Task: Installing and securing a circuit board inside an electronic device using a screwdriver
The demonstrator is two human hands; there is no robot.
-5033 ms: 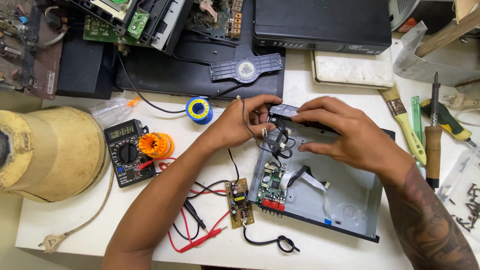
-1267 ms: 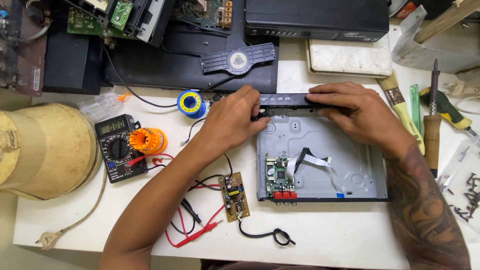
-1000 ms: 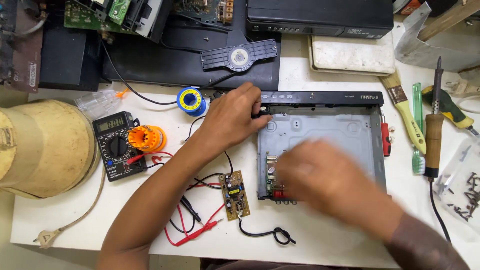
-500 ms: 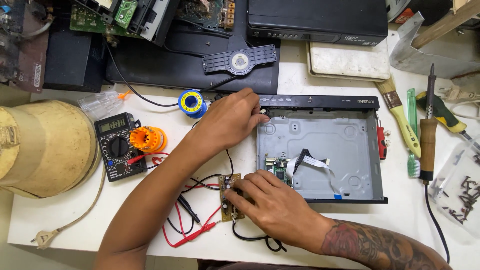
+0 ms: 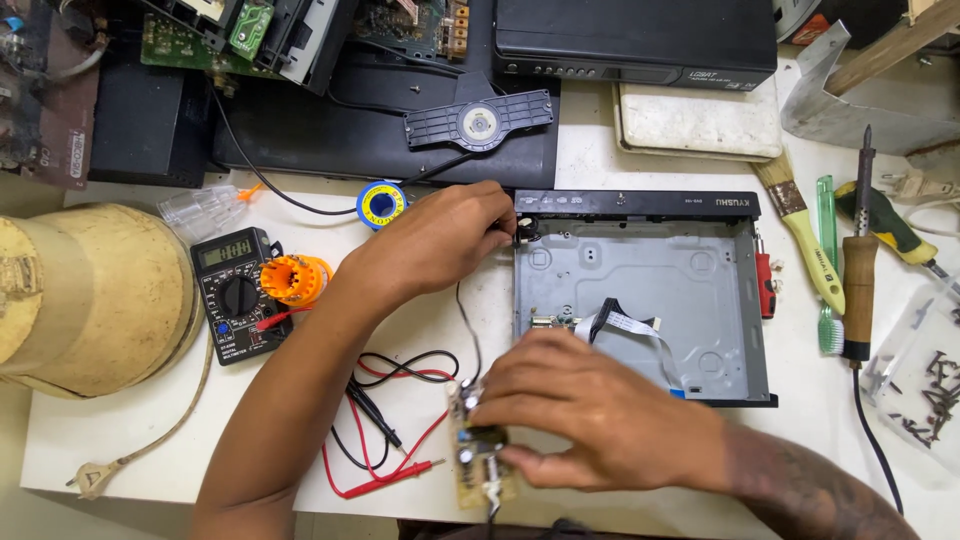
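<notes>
An open grey metal device chassis point(image 5: 660, 300) with a black front panel lies on the white table, a flat ribbon cable point(image 5: 622, 323) loose inside it. My left hand point(image 5: 440, 240) rests at the chassis's far left corner, fingertips on the front panel's end. My right hand point(image 5: 590, 420) is near the table's front edge, fingers closed on a small power-supply circuit board point(image 5: 483, 460). A thin black wire runs from that board up toward my left hand.
A black multimeter point(image 5: 235, 295) with red and black leads point(image 5: 385, 430), an orange bit holder point(image 5: 295, 278) and a solder spool point(image 5: 382, 205) lie left. A brush point(image 5: 800, 235), soldering iron point(image 5: 858, 270), screwdrivers and a screw bag point(image 5: 930, 385) lie right. Black units stand behind.
My right hand left the chassis's front panel, swept down to the small board at the front and gripped it. My left hand stayed at the chassis corner.
</notes>
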